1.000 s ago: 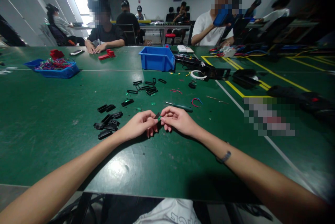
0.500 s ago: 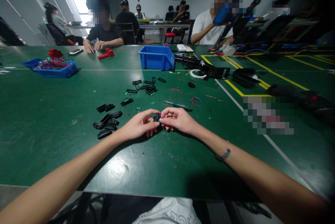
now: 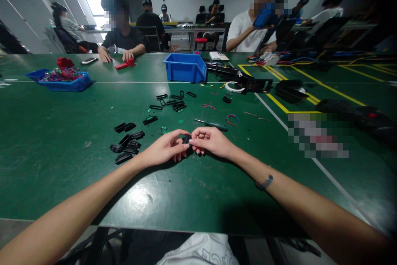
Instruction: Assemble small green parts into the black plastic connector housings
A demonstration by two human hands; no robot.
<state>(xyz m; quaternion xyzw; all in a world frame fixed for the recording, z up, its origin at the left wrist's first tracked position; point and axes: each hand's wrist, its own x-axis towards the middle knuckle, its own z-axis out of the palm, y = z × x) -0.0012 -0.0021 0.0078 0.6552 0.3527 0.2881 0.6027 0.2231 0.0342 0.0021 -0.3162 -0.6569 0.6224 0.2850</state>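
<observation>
A small black plastic part point(image 3: 186, 139) is pinched between the thumb and fingers of my left hand point(image 3: 169, 147). My right hand point(image 3: 211, 141) meets it from the right, its thumb and fingers closed at the part's end; whatever small piece they pinch is too hidden to name. Just beyond my hands lies a screwdriver point(image 3: 217, 125) with a dark green handle. Black housings point(image 3: 130, 145) lie in a loose group left of my left hand. Farther forward are several black frames point(image 3: 176, 103) and small green boards point(image 3: 164, 130).
A blue bin point(image 3: 185, 68) stands at the middle back. The blue tray point(image 3: 70, 83) at the left holds thin wires. Wire pieces point(image 3: 232, 119), a white ring point(image 3: 234, 87) and black equipment point(image 3: 257, 86) lie at the right. People sit across the table.
My hands and the black part have stayed almost still. Across the table, the hand of the person at the left has moved toward the red object.
</observation>
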